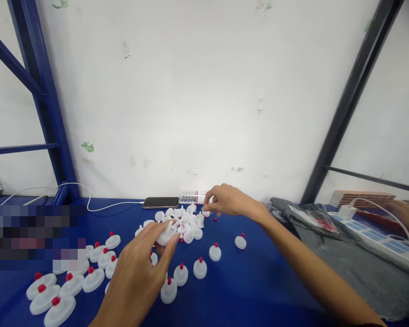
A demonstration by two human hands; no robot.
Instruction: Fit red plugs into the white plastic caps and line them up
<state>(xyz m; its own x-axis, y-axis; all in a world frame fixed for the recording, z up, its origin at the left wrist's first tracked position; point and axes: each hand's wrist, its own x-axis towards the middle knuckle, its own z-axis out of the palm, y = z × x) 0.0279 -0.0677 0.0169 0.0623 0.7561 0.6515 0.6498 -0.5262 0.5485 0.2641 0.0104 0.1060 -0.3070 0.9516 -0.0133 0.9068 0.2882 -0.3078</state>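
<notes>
My left hand [136, 265] is closed around a white dome-shaped plastic cap [165, 235], with no red tip visible on it. At the far right side of a heap of loose white caps [191, 221], the fingers of my right hand [230, 200] are bent together; whatever they pinch is too small to make out. Just below that hand lies a small red tip [215, 219]. White caps with red tips [200, 268] stand upright on the blue table [259, 290], several in front of the heap and several more grouped to the left [71, 285].
Behind the heap lie a phone [161, 202] on a white cable and a clear plastic bottle [188, 197]. Grey plastic bags [347, 259] and a power strip [385, 238] occupy the right side. Another person's hand [407, 215] is at the far right. Blue metal posts [42, 95] flank the wall.
</notes>
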